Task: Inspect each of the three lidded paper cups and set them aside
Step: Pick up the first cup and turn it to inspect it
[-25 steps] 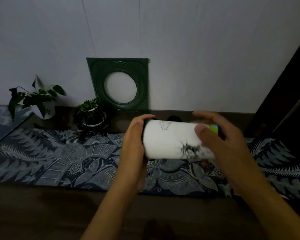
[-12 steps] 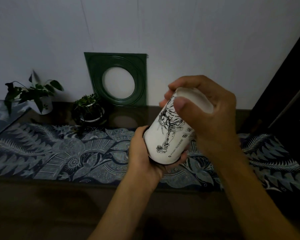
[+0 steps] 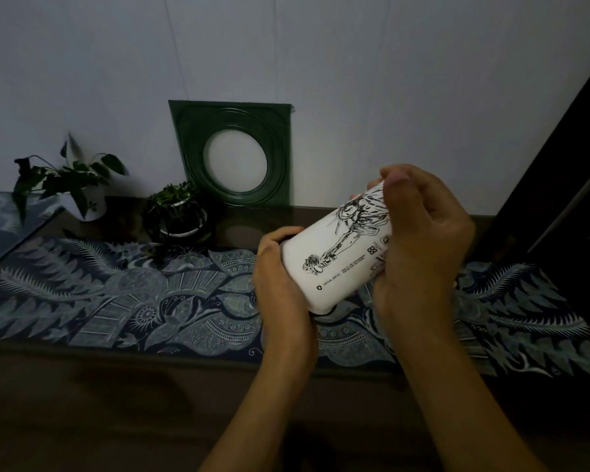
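Note:
A white paper cup (image 3: 334,267) with a black line drawing on its side is held tilted above the table, one end down to the left, the other up to the right. My left hand (image 3: 280,281) grips the lower end, fingers curled round it. My right hand (image 3: 419,240) grips the upper end, thumb across the printed side. A dark edge shows at the cup's low end; I cannot tell whether it is the lid. No other cup is in view.
A patterned blue cloth runner (image 3: 123,301) lies along the dark table (image 3: 116,396). At the back left stand two potted plants (image 3: 65,185) (image 3: 176,212). A green square frame (image 3: 234,155) leans on the white wall. A dark panel (image 3: 566,165) rises at the right.
The cup has turned from lying level between my hands to steeply tilted, then down to a shallower tilt. My right hand has shifted from over the top end to the cup's right side.

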